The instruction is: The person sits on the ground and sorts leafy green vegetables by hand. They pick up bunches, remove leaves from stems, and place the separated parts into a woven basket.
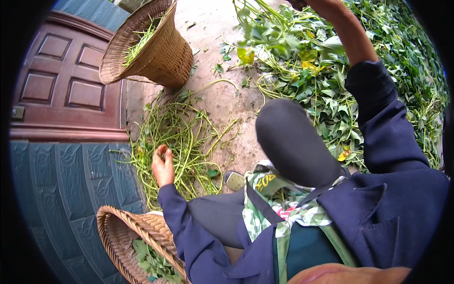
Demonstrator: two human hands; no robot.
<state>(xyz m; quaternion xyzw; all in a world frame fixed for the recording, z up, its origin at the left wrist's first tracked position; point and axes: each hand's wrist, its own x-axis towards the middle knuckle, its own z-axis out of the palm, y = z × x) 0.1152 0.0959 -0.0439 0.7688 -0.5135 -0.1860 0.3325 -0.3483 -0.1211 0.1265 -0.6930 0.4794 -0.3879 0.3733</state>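
Note:
My left hand [163, 167] is over a heap of stripped green vine stems [181, 138], its fingers loosely curled and a gap showing beside the thumb. I see nothing held in it. At the top edge my right hand [312, 3] is partly cut off, beside blurred leafy vine stems [262, 16] that run up out of view. Its grip is hidden. Below that arm spreads a large pile of leafy green vines [330, 92] with some yellow leaves.
A flared wicker basket [166, 53] holding cut green stems stands at the upper left. Another woven basket [142, 227] with loose leaves is by my left elbow. A brown panelled door [71, 78] and a blue tiled wall [78, 181] border the left. My knee [291, 142] rises between the piles.

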